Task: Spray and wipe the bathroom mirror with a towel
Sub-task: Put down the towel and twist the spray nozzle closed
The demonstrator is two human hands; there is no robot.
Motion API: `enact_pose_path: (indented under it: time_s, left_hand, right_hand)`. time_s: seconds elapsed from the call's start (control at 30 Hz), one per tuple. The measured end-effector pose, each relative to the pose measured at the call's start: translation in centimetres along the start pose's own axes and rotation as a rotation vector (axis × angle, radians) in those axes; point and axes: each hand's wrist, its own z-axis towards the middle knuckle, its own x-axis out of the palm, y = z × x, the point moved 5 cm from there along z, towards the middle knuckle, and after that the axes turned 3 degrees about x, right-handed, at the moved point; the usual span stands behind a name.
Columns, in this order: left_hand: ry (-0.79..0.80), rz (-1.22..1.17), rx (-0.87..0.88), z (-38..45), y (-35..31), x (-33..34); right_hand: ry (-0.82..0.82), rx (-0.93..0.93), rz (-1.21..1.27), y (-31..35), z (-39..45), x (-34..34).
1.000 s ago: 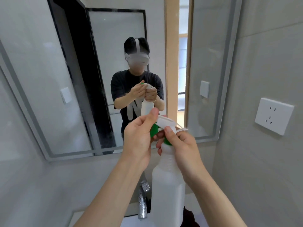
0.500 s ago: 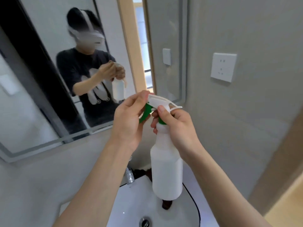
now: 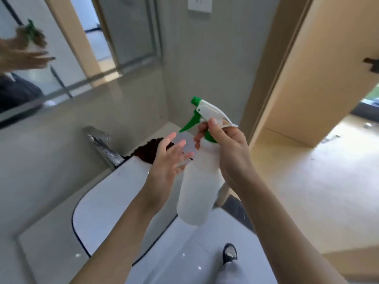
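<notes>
A right hand (image 3: 227, 152) is gripping a white spray bottle (image 3: 198, 181) by its neck; the left hand (image 3: 166, 162) is hovering beside it, fingers spread.

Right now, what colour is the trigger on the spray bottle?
Green, on the white plastic spray bottle; its trigger shows best in the head view.

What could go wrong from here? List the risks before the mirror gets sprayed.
1. The white plastic spray bottle with the green trigger hangs over the white ceramic sink, held only at its neck by the right hand; the open left hand is off it, so it could slip.
2. Its nozzle points toward the grey wall, not the wall mirror, so spray might miss.
</notes>
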Motion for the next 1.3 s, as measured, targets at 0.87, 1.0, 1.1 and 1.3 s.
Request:
enact_pose_path:
  time_s: [0.87,1.0,1.1,1.3]
  left_hand:
    - [0.087,0.869,-0.549,-1.7,42.7,12.0]
    - [0.041,0.851,-0.58,-1.3,51.7,8.9]
    - [0.025,0.899,-0.612,-1.5,57.1,5.6]
    - [0.036,1.008,-0.61,-0.6,64.7,-2.5]
  right_hand:
    - [-0.054,0.641,-0.197,-32.0,-6.6,-33.4]
    - [-0.071,0.681,-0.24,-42.2,-7.0,-35.1]
    - [-0.134,0.683,-0.219,-49.9,-7.7,-35.7]
    - [-0.168,0.704,-0.112,-62.5,-7.3,-33.4]
